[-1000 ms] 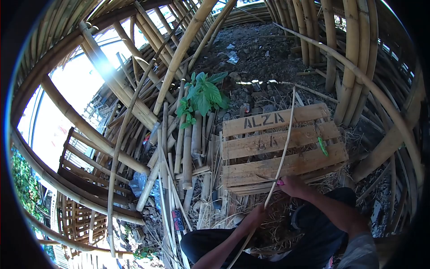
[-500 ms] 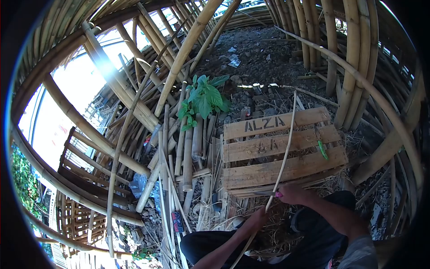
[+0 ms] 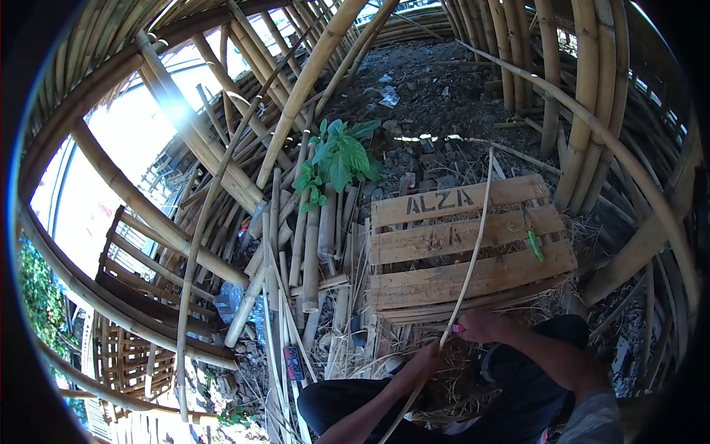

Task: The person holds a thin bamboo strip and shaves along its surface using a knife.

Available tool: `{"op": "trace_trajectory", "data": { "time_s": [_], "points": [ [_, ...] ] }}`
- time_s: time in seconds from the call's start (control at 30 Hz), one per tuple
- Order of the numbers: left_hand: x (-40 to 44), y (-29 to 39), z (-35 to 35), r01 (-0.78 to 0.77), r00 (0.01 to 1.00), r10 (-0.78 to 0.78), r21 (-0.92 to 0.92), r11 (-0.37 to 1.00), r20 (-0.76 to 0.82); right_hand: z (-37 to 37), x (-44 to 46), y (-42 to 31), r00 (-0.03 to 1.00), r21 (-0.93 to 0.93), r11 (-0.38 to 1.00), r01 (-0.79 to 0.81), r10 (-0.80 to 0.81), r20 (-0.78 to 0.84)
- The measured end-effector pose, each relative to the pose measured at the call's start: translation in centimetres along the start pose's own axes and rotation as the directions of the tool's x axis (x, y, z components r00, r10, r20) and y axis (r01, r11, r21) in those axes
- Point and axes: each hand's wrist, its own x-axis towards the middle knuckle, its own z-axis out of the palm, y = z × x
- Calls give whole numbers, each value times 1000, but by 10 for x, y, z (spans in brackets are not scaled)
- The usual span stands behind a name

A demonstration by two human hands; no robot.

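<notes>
Nearby, left hand [image 3: 424, 362]: fingers closed around a bamboo strip [image 3: 472, 259].
Right hand [image 3: 479, 326]: curled shut round a pink handle [image 3: 458, 328] just beside the strip, by the near edge of the crate [image 3: 414, 285].
Strip: slants across the crate, past its far edge.
Green object [image 3: 535, 246]: near the crate's right edge.
Plant [image 3: 342, 159]: beyond the far left corner.

The crate [image 3: 414, 285] sits before the person, the strip [image 3: 474, 255] running across above it toward the body. The right fingers [image 3: 466, 325] are at the crate's near edge, the left fingers [image 3: 429, 357] nearer the body. Poles [image 3: 310, 259] lie left of the crate, a plant [image 3: 340, 159] at their far end; posts [image 3: 584, 111] stand behind right.
</notes>
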Motion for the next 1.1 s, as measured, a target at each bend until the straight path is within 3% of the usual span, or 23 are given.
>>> {"op": "trace_trajectory", "data": {
  "time_s": [0.03,0.1,0.17,0.27,0.3,0.37,0.47,0.5,0.57,0.67,0.8,0.87,1.0,1.1],
  "points": [
    [-2,0,0,-57,998,56,-25,998,-22,3,2,1,999,-43,999,-20,19,-28],
    [-2,6,-3,5,1000,-5,2,1000,1,4,6,7,998,-86,995,-42,37,-55],
    [-1,8,-5,56,998,-57,29,998,21,-6,11,20,954,5,981,-192,188,-231],
    [-1,9,-5,78,996,-78,8,997,42,-12,7,23,935,-7,963,-269,259,-243],
    [-3,14,-5,90,994,-91,12,996,56,-13,5,18,934,-8,963,-270,260,-245],
    [-3,12,-4,106,992,-107,15,994,68,-9,-1,3,994,-38,997,-73,70,-81],
    [-4,3,-1,5,1000,-5,-1,1000,14,12,4,5,999,3,999,-32,32,13],
    [-6,11,-3,50,999,-49,-27,998,14,8,4,4,999,6,999,-32,32,15],
    [-5,12,-4,90,996,-89,-54,994,15,-11,5,0,981,-129,980,-152,133,-139],
    [1,3,-4,110,993,-110,2,994,38,-11,12,29,935,-80,966,-246,215,-281],
    [-2,8,-2,57,997,-57,5,998,50,-8,1,14,962,-62,980,-192,175,-212],
    [-5,9,-1,56,997,-56,1,998,48,4,0,3,997,-78,997,-5,0,-74],
    [-8,18,-6,70,997,-67,-61,996,45,9,5,3,997,-137,991,1,-11,-75],
    [-2,11,-7,92,995,-91,-20,996,48,-11,8,8,985,-189,972,-137,113,-133]
  ]
}}
